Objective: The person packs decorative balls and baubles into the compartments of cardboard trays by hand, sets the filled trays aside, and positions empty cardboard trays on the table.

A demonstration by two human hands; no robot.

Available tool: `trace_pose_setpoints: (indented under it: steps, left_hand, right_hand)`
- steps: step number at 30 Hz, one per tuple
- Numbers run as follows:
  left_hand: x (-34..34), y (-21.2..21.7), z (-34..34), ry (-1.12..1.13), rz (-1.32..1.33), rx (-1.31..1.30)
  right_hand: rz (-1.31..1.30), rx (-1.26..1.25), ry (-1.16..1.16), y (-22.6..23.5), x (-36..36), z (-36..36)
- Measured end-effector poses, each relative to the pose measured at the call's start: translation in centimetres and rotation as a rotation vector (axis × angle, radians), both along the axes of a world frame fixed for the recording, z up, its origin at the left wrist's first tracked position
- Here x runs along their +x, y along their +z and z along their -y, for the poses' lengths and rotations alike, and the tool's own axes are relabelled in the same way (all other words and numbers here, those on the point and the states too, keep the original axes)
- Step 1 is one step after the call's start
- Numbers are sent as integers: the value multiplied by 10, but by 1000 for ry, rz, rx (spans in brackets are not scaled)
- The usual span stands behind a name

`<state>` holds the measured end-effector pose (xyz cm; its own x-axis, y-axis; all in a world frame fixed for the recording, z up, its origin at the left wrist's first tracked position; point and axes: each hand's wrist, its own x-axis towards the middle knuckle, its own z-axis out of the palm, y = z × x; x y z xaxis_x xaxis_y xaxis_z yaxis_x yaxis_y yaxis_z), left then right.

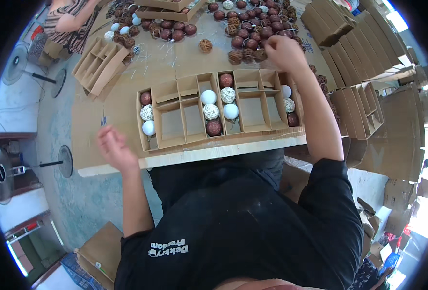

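Two cardboard divider boxes [171,140] stand side by side at the table's near edge. Their end columns hold dark red balls [214,127], white woven balls [211,111] and smooth white balls [208,97]; the wide middle compartments hold none. My right hand [286,54] reaches over the right box to a pile of dark red balls [266,32] and brown woven balls [235,57]. Its fingers are bent together at the pile's near edge, hiding what they grip. Left of the boxes, my left hand [116,149] hovers slightly blurred, fingers loosely curled and apart, holding nothing visible.
Another divider box [98,67] sits at the far left, near white ties [146,60] scattered on the table. More divider boxes [359,108] are stacked at the right. A person in a striped top [71,24] is at the far left. Fans [65,161] stand on the left.
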<state>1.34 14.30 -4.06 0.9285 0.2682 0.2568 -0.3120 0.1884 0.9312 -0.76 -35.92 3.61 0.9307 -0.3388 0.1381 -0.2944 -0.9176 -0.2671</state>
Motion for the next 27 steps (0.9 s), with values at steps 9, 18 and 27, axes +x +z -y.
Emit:
trace_pose_setpoints:
  steps: [9,18,27]
  left_hand:
    - [104,97,184,-502,311,940]
    - [133,78,239,-635,306,1373]
    - [10,128,156,-1171,-129,522]
  right_hand:
    - [29,301,118,-28,7,6]
    - [373,463,25,16,-62,7]
    - [411,1014,-109,11,-129,-2]
